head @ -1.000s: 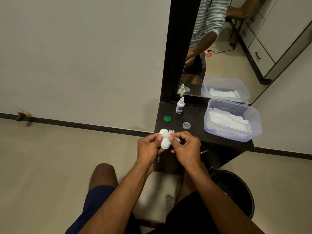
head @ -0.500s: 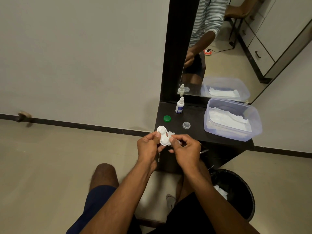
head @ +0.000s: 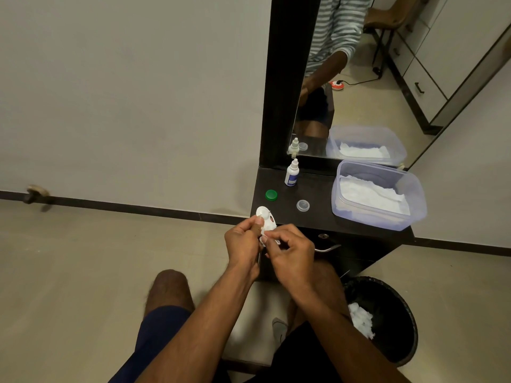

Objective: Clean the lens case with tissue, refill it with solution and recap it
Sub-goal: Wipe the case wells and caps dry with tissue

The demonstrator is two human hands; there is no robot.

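The white lens case (head: 266, 217) is pinched in the left hand (head: 243, 243) just off the dark counter's (head: 318, 214) front-left corner so the right hand (head: 290, 254) can press tissue (head: 265, 233) into a well, while green cap (head: 271, 195), clear cap (head: 303, 205), solution bottle (head: 292, 174) and tissue tub (head: 378, 194) wait behind, nothing obstructing.

You face a plain pale grey wall (head: 132, 92) meeting a beige tiled floor (head: 83, 272) along a dark skirting strip (head: 124, 208). Right of that wall stands a dark wooden dressing unit (head: 318, 214) with a tall black-framed mirror (head: 373, 78), which reflects white cabinet drawers (head: 420, 78) and a brown chair (head: 387, 17). A metal doorstop (head: 34, 193) sits far left at the skirting.
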